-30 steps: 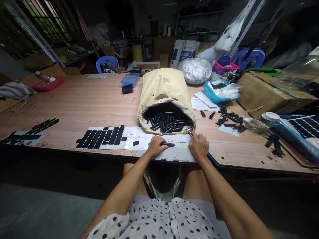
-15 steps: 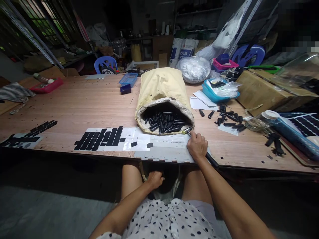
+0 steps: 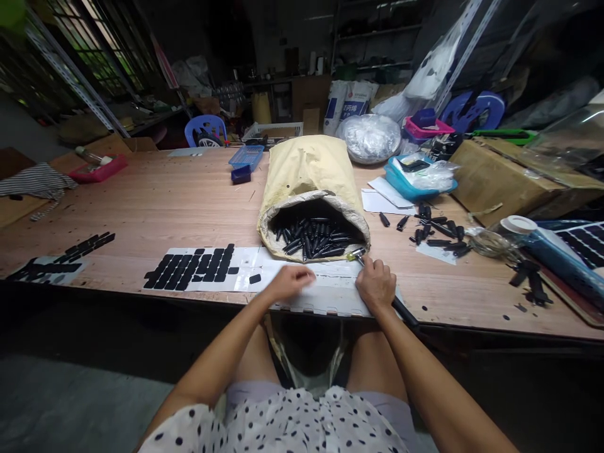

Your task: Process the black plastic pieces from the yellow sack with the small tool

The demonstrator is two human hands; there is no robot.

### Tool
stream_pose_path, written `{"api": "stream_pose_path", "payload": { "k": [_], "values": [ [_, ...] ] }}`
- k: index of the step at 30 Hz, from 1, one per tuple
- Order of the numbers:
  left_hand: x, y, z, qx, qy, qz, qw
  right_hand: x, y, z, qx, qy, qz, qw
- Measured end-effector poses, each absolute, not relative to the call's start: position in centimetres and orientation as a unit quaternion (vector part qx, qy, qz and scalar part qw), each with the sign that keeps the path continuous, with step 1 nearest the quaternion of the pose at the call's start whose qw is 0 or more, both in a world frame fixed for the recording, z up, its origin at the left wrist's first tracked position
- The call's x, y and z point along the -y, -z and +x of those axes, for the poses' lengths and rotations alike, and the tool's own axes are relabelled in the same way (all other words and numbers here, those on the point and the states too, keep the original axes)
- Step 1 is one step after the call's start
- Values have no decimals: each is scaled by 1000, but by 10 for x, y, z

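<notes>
My right hand (image 3: 376, 284) is wrapped round a hammer-like tool (image 3: 404, 313) with a black handle and a yellow-and-metal head, resting at the table's front edge. The head is beside the mouth of a yellow woven sack (image 3: 309, 165). Inside the sack lie many small glossy black tapered pieces (image 3: 314, 238). My left hand (image 3: 290, 283) is over the grey-white sheet (image 3: 330, 296) before the sack, fingers reaching right and partly blurred; nothing shows in them. Left of it, black rounded stickers (image 3: 189, 267) sit in rows on white backing, with a single black sticker (image 3: 255, 279) apart.
Loose black pieces (image 3: 436, 229) lie on the right of the table, near a blue basin (image 3: 418, 179) and a cardboard box (image 3: 507, 179). A blue basket (image 3: 246, 157) and a small dark-blue tray (image 3: 241, 175) stand behind, left of the sack. A red tray (image 3: 101, 170) is far left.
My left hand has risen from between my knees to above the sheet at the table edge. The right hand keeps its hold on the tool. The view has shifted slightly.
</notes>
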State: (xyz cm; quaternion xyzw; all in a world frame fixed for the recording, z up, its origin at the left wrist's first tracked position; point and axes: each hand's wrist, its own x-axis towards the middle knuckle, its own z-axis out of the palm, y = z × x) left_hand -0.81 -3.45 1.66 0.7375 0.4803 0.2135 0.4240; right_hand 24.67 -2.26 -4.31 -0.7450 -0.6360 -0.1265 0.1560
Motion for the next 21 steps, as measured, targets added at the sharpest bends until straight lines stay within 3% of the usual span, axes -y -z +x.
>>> {"api": "stream_pose_path", "payload": {
  "k": [2, 5, 9, 15, 21],
  "values": [
    [-4, -28, -12, -589, -267, 705, 290, 22, 43, 246, 634, 127, -747, 156],
    [-45, -30, -12, -699, -186, 666, 184, 22, 43, 244, 632, 126, -749, 155],
    [-65, -26, -10, -746, -83, 625, 214, 22, 41, 242, 632, 119, -751, 149],
    [-35, -25, -11, -667, -205, 698, 160, 23, 35, 241, 631, 95, -757, 140],
    [26, 3, 10, -551, -198, 772, 248, 24, 29, 239, 627, 80, -763, 137]
  ]
}}
